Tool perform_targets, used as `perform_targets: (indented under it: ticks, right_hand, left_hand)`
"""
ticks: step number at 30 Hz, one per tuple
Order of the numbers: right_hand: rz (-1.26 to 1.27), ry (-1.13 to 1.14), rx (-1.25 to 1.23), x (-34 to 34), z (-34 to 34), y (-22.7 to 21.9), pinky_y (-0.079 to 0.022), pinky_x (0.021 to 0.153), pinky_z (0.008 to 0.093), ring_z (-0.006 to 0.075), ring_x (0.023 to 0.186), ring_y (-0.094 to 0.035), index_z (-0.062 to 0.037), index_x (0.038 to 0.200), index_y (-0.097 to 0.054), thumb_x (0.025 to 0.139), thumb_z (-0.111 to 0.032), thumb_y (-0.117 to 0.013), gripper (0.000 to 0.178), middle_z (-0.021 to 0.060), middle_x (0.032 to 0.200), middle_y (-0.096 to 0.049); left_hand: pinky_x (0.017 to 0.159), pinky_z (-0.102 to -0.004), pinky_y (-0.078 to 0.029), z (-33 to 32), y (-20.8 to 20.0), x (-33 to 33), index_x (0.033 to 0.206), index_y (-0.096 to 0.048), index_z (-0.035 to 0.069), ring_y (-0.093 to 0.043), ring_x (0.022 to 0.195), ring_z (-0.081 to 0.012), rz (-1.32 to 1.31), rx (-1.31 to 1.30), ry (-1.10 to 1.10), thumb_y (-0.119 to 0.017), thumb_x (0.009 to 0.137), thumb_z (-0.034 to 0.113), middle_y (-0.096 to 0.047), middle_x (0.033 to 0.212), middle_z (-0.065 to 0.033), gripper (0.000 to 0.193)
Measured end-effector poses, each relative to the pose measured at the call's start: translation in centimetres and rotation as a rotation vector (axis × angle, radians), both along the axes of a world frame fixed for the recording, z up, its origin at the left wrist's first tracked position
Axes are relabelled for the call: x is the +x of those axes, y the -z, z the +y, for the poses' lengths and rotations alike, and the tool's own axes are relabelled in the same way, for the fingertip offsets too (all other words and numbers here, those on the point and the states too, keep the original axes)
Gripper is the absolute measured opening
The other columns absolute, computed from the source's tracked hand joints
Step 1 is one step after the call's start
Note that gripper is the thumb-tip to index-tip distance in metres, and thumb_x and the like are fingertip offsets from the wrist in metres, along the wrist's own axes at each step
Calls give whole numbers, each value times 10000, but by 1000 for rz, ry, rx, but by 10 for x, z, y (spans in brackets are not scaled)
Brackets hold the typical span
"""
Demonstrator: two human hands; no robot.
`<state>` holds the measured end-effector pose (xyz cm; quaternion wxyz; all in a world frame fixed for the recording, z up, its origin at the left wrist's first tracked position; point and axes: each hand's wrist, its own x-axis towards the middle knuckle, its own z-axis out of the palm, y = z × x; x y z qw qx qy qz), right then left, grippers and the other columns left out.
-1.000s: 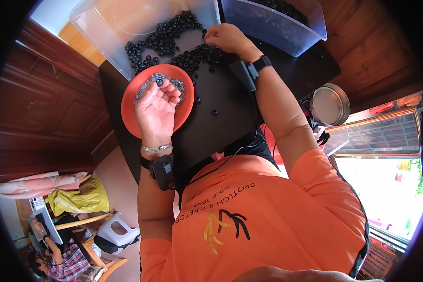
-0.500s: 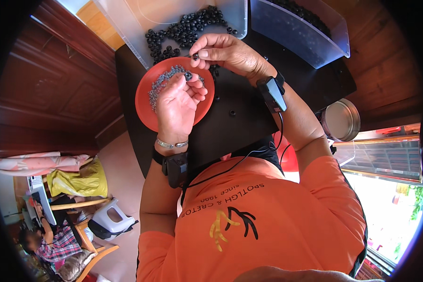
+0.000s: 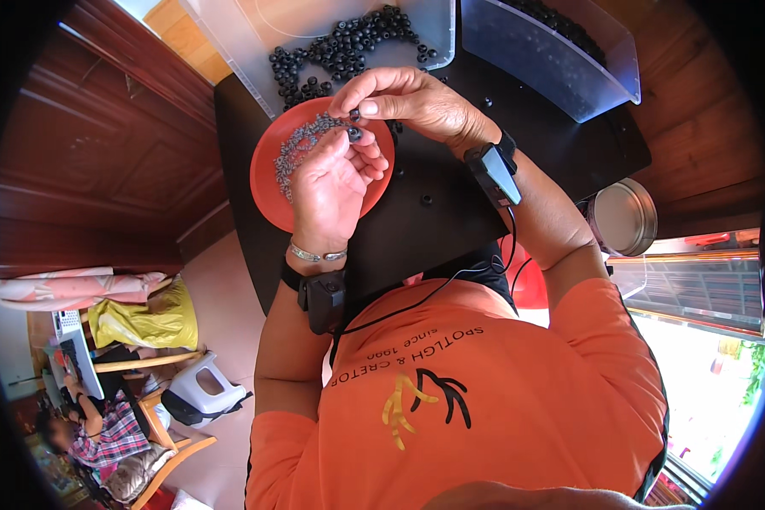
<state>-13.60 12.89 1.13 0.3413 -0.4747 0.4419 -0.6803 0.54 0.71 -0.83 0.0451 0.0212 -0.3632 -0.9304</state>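
Observation:
Above the orange-red plate [image 3: 272, 200], my left hand [image 3: 325, 187] pinches a small black round part [image 3: 354, 134] with a hollow centre between thumb and forefinger, its other fingers loosely curled. My right hand [image 3: 412, 100] is just beyond it. Its thumb and fingertips are closed on a second small dark piece [image 3: 355, 114], close above the first; whether the two touch I cannot tell. Small grey metal-looking pieces [image 3: 289, 161] lie loose on the plate, partly hidden by my left hand. Many black round parts [image 3: 340, 53] like those in my hands are in the clear plastic bin [image 3: 259, 81] behind.
A second translucent bin [image 3: 552, 72] with dark parts stands at the far right. Several loose black parts, one of them a round part [image 3: 427, 201], lie on the black table [image 3: 450, 221]. A round tin [image 3: 623, 217] is at the right. Another person [image 3: 102, 433] sits far left.
My right hand has come down toward my left, so the two held pieces are closer together. The whole view has shifted slightly.

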Motion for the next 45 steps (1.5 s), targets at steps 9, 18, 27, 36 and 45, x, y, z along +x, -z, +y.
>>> perform_targets:
  ticks: [9, 18, 27, 36, 45]
  right_hand:
    - [71, -38, 1, 2, 2, -3, -421, 957, 346, 201, 1062, -564, -47, 984, -672, 883, -128, -611, 143, 99, 1060, -638]
    - [156, -32, 45, 1, 0, -1, -454, 909, 317, 177, 998, -587, -37, 997, -673, 886, -105, -601, 148, 74, 1033, -643]
    - [246, 49, 28, 5, 0, -3, -457, 894, 274, 127, 948, -591, -27, 1007, -670, 898, -91, -593, 148, 32, 961, -657]
    - [276, 83, 146, 23, 1, -9, -497, 812, 269, 125, 905, -604, -36, 1062, -639, 848, -31, -647, 214, 35, 974, -637]
    - [645, 355, -16, 26, -7, -2, -506, 798, 297, 184, 898, -631, -43, 1020, -651, 776, -42, -721, 254, 64, 958, -655]
  left_hand:
    - [735, -318, -449, 2, -2, 1, 948, -568, 33, -575, 786, -211, 17, 1, 28, -459, 930, 264, -594, 855, -71, 256]
    - [759, -327, -452, 1, 0, 1, 947, -564, 43, -569, 804, -211, 11, 71, 41, -489, 921, 252, -589, 891, -57, 224]
    - [755, -336, -454, -4, 4, 0, 963, -572, 30, -564, 797, -222, 18, 146, 77, -490, 925, 241, -594, 870, -70, 230]
    - [758, -329, -452, -4, 3, 1, 997, -566, 38, -575, 825, -224, -65, 128, -22, -461, 940, 250, -596, 888, -87, 243]
    - [745, -312, -451, -5, 1, 0, 1026, -566, 65, -574, 834, -182, -91, 52, -125, -465, 941, 242, -601, 918, -54, 221]
